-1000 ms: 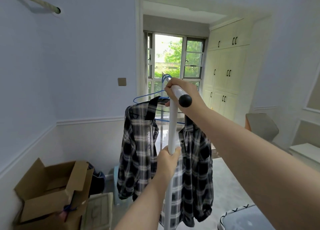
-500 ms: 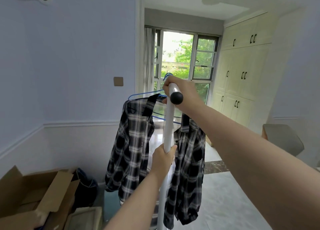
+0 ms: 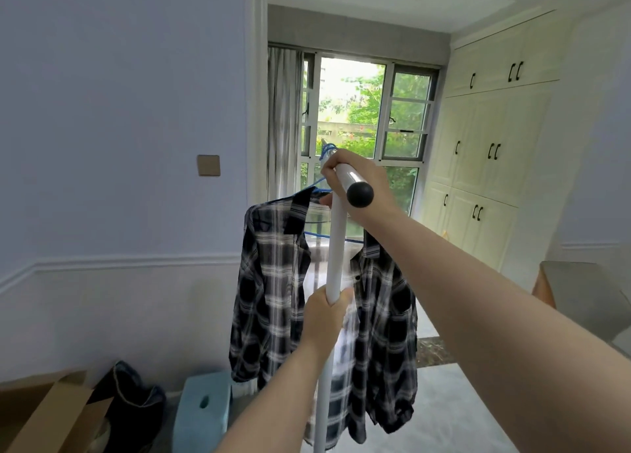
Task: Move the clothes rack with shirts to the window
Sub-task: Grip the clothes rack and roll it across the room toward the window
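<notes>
Both hands grip the white metal clothes rack (image 3: 336, 247) with black-and-white plaid shirts (image 3: 269, 292): right hand (image 3: 355, 182) closed on its top bar, left hand (image 3: 324, 316) on its upright. Dark-framed window (image 3: 406, 111) ahead; pale blue plastic stool (image 3: 201, 408) and brown cardboard box (image 3: 51, 415) on the floor at left.

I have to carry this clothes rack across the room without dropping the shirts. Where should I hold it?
Grip the bare white pole from the near side, one hand on the upright, the other hand on the top bar by the black knob. The shirts hang beyond, so hands probably stay off them.
</notes>
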The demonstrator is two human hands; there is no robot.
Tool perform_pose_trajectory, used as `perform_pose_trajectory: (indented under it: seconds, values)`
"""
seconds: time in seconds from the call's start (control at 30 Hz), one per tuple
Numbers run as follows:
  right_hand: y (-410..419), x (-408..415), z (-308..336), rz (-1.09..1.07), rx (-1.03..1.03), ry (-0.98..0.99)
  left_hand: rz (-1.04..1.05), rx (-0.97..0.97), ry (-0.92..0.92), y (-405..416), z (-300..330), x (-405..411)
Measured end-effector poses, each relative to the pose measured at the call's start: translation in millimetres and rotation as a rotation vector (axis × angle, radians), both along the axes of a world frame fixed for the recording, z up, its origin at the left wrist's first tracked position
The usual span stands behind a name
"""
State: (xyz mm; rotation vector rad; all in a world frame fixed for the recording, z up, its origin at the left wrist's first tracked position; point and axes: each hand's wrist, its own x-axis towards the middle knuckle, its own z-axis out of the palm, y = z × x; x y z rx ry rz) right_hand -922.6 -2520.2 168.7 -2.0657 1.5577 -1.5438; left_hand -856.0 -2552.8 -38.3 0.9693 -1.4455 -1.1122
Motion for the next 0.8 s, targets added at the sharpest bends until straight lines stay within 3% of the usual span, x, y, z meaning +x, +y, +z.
perform_pose_trajectory:
  seconds: [0.13,0.27,0.6,0.8]
  values:
    - [-57.8,-25.6,1.5,0.008,-0.042,-0.057,0.017,-0.004,0.01,-55.8,1.2,-28.1]
    - [-129.0,-53.9,0.0,-0.063,-0.023,0.052,0.007,-0.018,-0.01,-136.2,-2.2,-57.8]
    - [-246.9,-105.9,-4.5,-0.103,-0.109,0.141,-0.048,-0.024,-0.001,-245.7,-3.3,-101.2]
    - [-325.3,-129.2,-8.0,-0.055,-0.104,0.062,-0.011,-0.03,-0.025,-321.8,-2.4,-124.4]
